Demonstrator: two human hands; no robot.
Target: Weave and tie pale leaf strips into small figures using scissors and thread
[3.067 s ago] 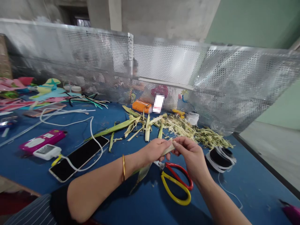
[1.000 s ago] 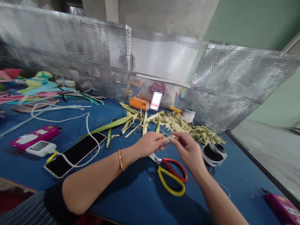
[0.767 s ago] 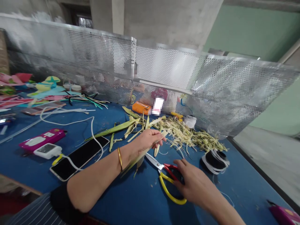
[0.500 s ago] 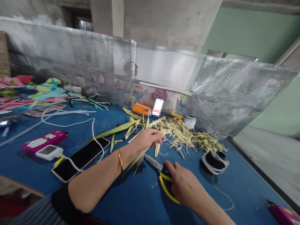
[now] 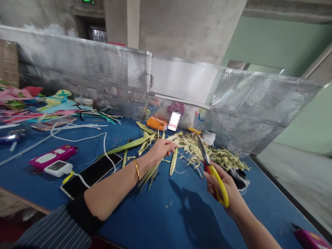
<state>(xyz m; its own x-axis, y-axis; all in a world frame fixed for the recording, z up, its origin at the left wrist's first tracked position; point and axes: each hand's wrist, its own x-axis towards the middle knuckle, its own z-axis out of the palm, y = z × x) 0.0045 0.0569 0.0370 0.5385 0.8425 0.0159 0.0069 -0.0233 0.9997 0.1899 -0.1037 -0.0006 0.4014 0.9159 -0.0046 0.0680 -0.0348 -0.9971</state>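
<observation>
My left hand (image 5: 164, 149) pinches a bundle of pale green corn husk strips (image 5: 151, 176), whose long ends trail down under the wrist. In my right hand (image 5: 220, 183) is a pair of scissors (image 5: 204, 152) with yellow and red handles; the blades look closed and point up and away, above the table. A pile of shredded husk bits (image 5: 197, 148) lies just beyond both hands. One loose piece of husk (image 5: 173, 162) rests on the blue table beside my left hand, and a longer green leaf (image 5: 127, 145) lies to its left.
A dark phone (image 5: 90, 174), a white charger with cable (image 5: 58, 168) and a magenta device (image 5: 53, 157) lie at left. Behind stand an orange pack (image 5: 156, 123), a lit phone (image 5: 174, 121) and a perforated metal screen (image 5: 181, 76). A spool (image 5: 238, 178) sits at right.
My right hand has lifted the scissors off the table area and swung them up and to the right, away from the husk. My left hand has stayed nearly in place, still holding the strips.
</observation>
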